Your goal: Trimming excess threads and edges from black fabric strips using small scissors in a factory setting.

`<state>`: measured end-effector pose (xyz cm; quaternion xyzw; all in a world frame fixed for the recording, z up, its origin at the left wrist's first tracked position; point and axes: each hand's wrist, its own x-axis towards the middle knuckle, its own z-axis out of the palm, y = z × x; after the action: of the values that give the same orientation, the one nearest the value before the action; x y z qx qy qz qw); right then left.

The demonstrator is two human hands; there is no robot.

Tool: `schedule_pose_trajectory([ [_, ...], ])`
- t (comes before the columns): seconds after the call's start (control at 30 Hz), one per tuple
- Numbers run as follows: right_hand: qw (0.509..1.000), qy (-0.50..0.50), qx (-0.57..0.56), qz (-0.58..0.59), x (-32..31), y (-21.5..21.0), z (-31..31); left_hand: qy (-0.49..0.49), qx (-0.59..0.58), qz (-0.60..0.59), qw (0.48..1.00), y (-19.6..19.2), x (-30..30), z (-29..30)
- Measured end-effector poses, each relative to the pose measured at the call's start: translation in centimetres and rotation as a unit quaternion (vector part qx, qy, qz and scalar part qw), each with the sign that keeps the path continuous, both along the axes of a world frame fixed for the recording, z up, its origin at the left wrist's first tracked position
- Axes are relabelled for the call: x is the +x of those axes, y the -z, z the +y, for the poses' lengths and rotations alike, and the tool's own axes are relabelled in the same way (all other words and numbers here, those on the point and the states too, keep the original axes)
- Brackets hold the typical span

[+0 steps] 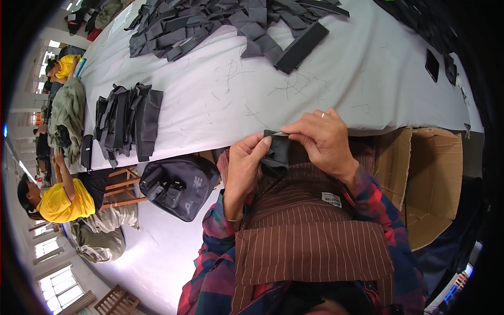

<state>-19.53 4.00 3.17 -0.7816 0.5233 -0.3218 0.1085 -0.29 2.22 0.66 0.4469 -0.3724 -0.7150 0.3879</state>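
Observation:
Close to my body, at the table's near edge, I hold a small dark grey fabric piece [276,153]. My left hand [244,163] is closed on it, thumb on top at its upper left corner. From the right, my right hand [323,142] reaches in with thumb and forefinger pinched at the piece's top edge. Something thin and pale shows at those fingertips, too small to name. A ring is on one right finger. The lower part of the fabric hangs over my brown striped apron [315,252].
The white-covered table [210,100] bears a large heap of dark strips [194,26], a stacked bundle [128,121], loose threads and a phone [431,65]. Below its edge are a black bag [181,184] and a cardboard box [430,178]. People in yellow are at left.

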Motion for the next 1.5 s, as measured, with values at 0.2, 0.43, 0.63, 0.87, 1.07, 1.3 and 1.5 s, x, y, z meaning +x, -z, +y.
schedule_pose_trajectory([
  [0.2,0.865,0.0,0.18,-0.467,-0.6,-1.0,0.7,0.009,-0.168,-0.019,0.986,-4.3,0.4,1.3],
  [0.43,0.973,-0.02,0.1,-0.207,-0.5,-1.3,2.0,-0.076,-0.289,-0.032,0.954,-0.9,0.1,0.7],
  [0.63,0.983,-0.008,0.031,-0.18,0.4,-0.8,1.7,-0.079,-0.32,-0.045,0.943,-0.2,-0.3,0.7],
  [0.87,0.986,0.019,0.005,-0.163,-0.2,-0.3,1.6,-0.067,-0.291,-0.028,0.954,-0.1,-0.2,0.9],
  [1.07,0.988,-0.003,0.027,-0.153,0.4,0.0,1.4,-0.061,-0.283,-0.011,0.957,0.3,-0.4,0.8],
  [1.3,0.985,-0.013,0.039,-0.17,1.5,-0.6,1.4,-0.065,-0.272,-0.034,0.959,0.9,-0.4,0.9],
  [1.5,0.991,-0.033,0.053,-0.115,1.1,-0.4,1.3,-0.052,-0.275,-0.049,0.959,1.2,-0.3,1.1],
])
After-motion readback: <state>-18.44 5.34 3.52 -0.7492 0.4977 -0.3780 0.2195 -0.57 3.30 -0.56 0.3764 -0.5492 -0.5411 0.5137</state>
